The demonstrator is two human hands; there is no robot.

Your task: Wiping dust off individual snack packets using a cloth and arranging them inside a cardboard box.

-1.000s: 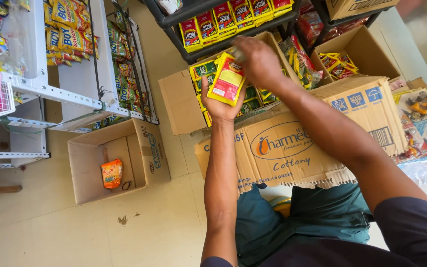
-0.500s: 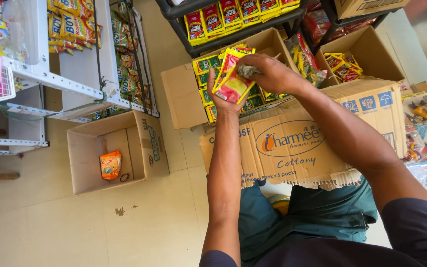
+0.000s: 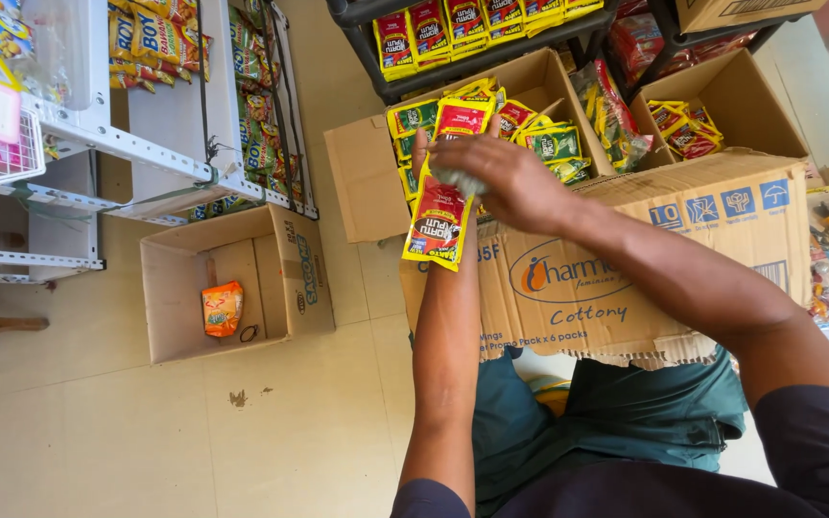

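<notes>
So going left to right: the white metal shelving (image 3: 160,144) with hanging snack packets sits where it was, and the open cardboard box (image 3: 242,283) on the tiled floor (image 3: 146,432) is unchanged, with just one orange packet (image 3: 222,308) lying in its bottom next to a small dark ring. The action is all in the middle. The strip of red and yellow sachets (image 3: 440,216) used to be bunched up in the palm half a second ago, and now it hangs unfolded, draping down over the wrist and forearm, while its top end sits up by the fingertips. The left hand (image 3: 434,173) is raised palm-up behind that strip, with a loose grip around it, fingers partly hidden by the packets. The right hand (image 3: 501,177) has come across from the right and lies over the top of the strip, its grip closed around something pale and crumpled, can't tell what it is. Looks to me like the strip is being straightened out rather than put away yet. Behind the hands is the box of green and yellow packets (image 3: 491,115), and under the forearms the big flattened carton (image 3: 626,269) rests across the lap. Further right, another open box (image 3: 722,105) holds a few more sachets.
</notes>
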